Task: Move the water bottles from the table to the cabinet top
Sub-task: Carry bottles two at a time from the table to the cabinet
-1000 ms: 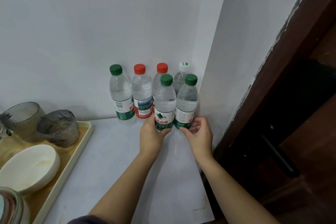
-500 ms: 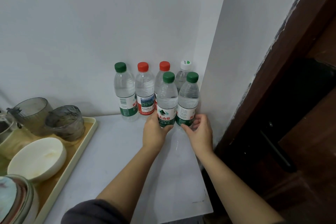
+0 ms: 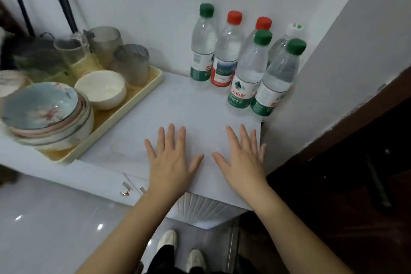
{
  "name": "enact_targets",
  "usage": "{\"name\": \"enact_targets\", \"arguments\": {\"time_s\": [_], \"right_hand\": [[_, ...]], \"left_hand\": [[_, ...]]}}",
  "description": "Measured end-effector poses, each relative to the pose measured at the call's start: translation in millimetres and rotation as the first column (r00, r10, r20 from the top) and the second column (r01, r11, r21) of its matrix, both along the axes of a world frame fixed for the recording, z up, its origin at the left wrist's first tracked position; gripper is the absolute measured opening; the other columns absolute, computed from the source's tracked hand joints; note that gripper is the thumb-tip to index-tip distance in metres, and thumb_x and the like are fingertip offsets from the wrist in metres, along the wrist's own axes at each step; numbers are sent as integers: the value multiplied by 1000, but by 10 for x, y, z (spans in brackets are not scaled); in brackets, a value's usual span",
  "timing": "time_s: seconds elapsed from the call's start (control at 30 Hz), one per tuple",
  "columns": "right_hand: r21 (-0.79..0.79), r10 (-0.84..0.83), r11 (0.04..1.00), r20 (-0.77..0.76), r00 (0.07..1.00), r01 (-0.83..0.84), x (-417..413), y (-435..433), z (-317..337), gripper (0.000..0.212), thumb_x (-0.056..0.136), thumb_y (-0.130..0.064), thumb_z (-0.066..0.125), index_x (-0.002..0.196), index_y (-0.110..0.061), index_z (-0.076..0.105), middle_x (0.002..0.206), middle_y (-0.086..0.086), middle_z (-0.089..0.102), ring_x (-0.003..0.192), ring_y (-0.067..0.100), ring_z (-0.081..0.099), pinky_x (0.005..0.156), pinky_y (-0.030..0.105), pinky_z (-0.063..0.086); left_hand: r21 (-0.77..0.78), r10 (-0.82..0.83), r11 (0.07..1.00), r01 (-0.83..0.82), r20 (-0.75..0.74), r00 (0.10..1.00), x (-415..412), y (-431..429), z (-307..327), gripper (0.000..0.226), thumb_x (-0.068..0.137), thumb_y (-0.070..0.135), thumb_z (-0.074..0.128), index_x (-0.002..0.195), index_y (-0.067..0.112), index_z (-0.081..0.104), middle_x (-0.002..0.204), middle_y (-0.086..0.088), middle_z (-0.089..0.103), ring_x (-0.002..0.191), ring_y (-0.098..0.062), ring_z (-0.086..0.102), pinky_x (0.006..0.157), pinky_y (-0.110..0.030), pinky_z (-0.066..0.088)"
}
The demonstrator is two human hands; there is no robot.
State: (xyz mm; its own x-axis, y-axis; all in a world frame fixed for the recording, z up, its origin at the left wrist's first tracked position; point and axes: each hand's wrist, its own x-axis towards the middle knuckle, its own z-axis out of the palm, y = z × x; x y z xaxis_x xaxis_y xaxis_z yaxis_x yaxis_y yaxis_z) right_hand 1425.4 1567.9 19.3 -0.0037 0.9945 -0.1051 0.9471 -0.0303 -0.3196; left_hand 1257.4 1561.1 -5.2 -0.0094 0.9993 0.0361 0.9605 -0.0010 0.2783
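Note:
Several clear water bottles stand upright in the back right corner of the white cabinet top [image 3: 191,104]. Two green-capped ones are in front: one [image 3: 248,78] on the left, the other [image 3: 277,82] against the right wall. Behind them stand a green-capped bottle [image 3: 203,46], two red-capped bottles [image 3: 226,51] [image 3: 262,23] and a white-capped one [image 3: 293,29], partly hidden. My left hand [image 3: 171,158] and my right hand [image 3: 241,158] lie flat on the cabinet top, fingers spread, well short of the bottles and holding nothing.
A cream tray [image 3: 124,109] on the left carries stacked bowls [image 3: 44,113], a white bowl [image 3: 101,89] and smoky glass cups [image 3: 132,64]. The wall [image 3: 333,73] closes the right side; a dark wooden door [image 3: 367,162] lies beyond. The cabinet's front edge runs under my wrists.
Both hands have let go of the two front green-capped bottles and pulled back to lie flat near the front edge. The view has tipped downward and shifted left.

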Motion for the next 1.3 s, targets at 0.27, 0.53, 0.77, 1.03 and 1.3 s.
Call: {"name": "enact_targets", "arguments": {"time_s": [0.27,0.53,0.77,1.03,1.3], "right_hand": [[-58,530,846,-12,848,-530,-770,-487,-107,76,97,-57,37,156,-30,-2,164,5,-13,149,30,-20,116,60,-8],[-135,829,559,79,554,-818,-1476,-897,-210,77,97,-59,33,156,-28,-5,164,7,-15,148,33,-21,114,61,-12],[-243,935,343,176,307,-907,-2128,-1357,-382,76,97,-60,28,156,-27,-8,164,8,-15,148,35,-21,115,63,-10],[-363,979,132,194,63,-922,-2812,-2249,-576,76,97,-62,31,156,-30,-6,164,7,-13,149,34,-19,115,62,-7],[-425,961,-96,197,-196,-900,-3528,-3213,-655,76,96,-63,30,156,-30,-3,165,6,-10,150,33,-16,116,63,-6]], "left_hand": [[-49,383,923,-383,4,924,-513,-1332,-153,79,90,67,22,152,17,21,160,-11,18,149,-30,9,114,-60,5],[-154,712,697,-700,31,702,-769,-2287,-277,82,86,68,16,153,20,17,161,-10,14,149,-29,4,115,-59,-1],[-265,848,501,-824,-43,529,-1064,-3057,-423,86,83,69,12,152,18,19,159,-13,19,148,-34,9,112,-65,5],[-413,932,279,-867,-102,348,-1429,-4050,-568,77,93,64,27,154,23,8,161,-8,6,148,-31,1,114,-62,1],[-443,996,1,-896,-83,42,-1645,-4982,-641,76,93,64,27,154,22,8,161,-9,7,149,-30,-1,114,-62,0]]}}
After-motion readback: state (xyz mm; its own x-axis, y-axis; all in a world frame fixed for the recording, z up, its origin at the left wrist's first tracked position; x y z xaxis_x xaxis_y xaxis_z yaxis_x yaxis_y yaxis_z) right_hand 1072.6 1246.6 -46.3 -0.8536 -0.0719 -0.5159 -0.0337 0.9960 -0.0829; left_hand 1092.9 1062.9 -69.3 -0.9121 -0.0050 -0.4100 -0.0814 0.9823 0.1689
